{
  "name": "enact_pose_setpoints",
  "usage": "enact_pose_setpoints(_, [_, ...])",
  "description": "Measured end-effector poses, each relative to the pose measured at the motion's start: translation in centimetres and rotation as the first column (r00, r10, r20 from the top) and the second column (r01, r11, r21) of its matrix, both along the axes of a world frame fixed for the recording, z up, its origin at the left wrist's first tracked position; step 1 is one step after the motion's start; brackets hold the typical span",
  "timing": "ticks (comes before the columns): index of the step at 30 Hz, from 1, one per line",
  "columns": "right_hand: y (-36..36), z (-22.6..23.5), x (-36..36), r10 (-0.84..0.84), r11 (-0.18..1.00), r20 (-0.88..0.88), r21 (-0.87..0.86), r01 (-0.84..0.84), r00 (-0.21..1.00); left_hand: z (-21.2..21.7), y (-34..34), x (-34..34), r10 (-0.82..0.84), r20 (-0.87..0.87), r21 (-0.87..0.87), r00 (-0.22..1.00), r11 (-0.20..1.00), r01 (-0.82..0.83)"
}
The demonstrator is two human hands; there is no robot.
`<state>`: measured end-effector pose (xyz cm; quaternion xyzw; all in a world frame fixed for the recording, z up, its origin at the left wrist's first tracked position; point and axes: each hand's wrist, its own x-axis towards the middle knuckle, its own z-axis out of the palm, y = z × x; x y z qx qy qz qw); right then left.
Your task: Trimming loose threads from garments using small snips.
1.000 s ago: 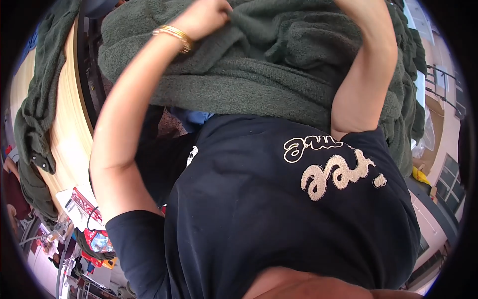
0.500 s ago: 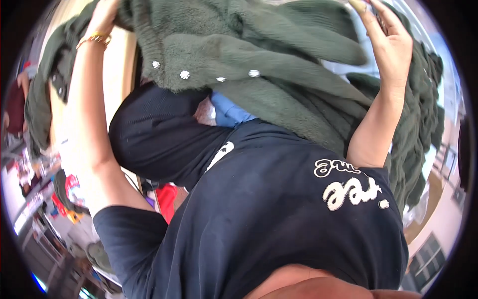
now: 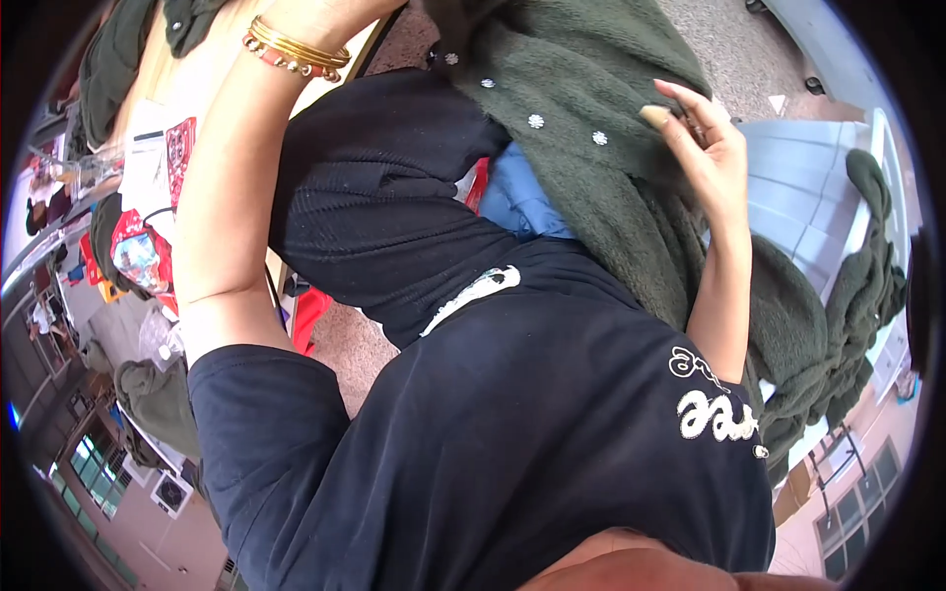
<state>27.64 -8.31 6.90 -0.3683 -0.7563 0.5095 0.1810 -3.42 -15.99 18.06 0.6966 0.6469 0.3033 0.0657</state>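
Note:
A fuzzy dark green cardigan (image 3: 581, 94) with round, sparkly buttons hangs from the upper edge across my lap. My left hand (image 3: 360, 12), above gold bangles and a beaded bracelet, reaches to the cardigan's upper end. Its fingers are cut off by the edge of the view. My right hand (image 3: 717, 158) is raised beside the cardigan's right side, its thumb and fingers apart. Something yellow covers the thumb tip (image 3: 654, 117). I can make out nothing held between these fingers, though the palm is partly hidden.
A pale blue plastic bin (image 3: 803, 182) stands at my right, with more green knitwear (image 3: 838, 325) piled over its rim. At the left is a light wooden table (image 3: 222, 54) bearing green garments and a red printed packet (image 3: 141, 254). Grey speckled floor (image 3: 353, 357) shows below.
The cardigan has swung to the right, uncovering part of the bin and floor. My left hand has moved right along the upper edge; my right hand has come down and in.

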Motion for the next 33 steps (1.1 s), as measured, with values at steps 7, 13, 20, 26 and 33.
enact_pose_setpoints(7, [0.1,-2.5,-2.1,0.114,0.988,0.249,0.073,-0.136,0.962,-8.9,0.1,-2.7,0.096,0.198,-0.91,0.976,0.387,0.147])
enact_pose_setpoints(13, [1.1,-2.3,-0.5,-0.089,0.961,-0.088,-0.27,0.062,0.992,-16.2,1.0,-4.1,-0.316,-0.258,-0.793,0.913,0.609,-0.013])
enact_pose_setpoints(20, [0.9,-1.3,-0.5,-0.113,0.974,-0.117,-0.211,0.086,0.987,-13.9,0.8,-4.2,0.142,0.153,-0.894,0.978,0.441,0.076])
enact_pose_setpoints(26, [0.0,-0.8,-2.0,-0.046,0.982,-0.219,-0.187,0.004,0.975,-10.2,-0.9,-4.7,0.506,0.709,-0.705,0.491,0.54,0.46])
enact_pose_setpoints(33, [-2.0,0.9,-5.0,0.124,0.961,-0.349,-0.191,-0.2,0.929,-5.3,-2.9,-1.7,0.406,0.795,-0.593,0.45,0.675,0.439])
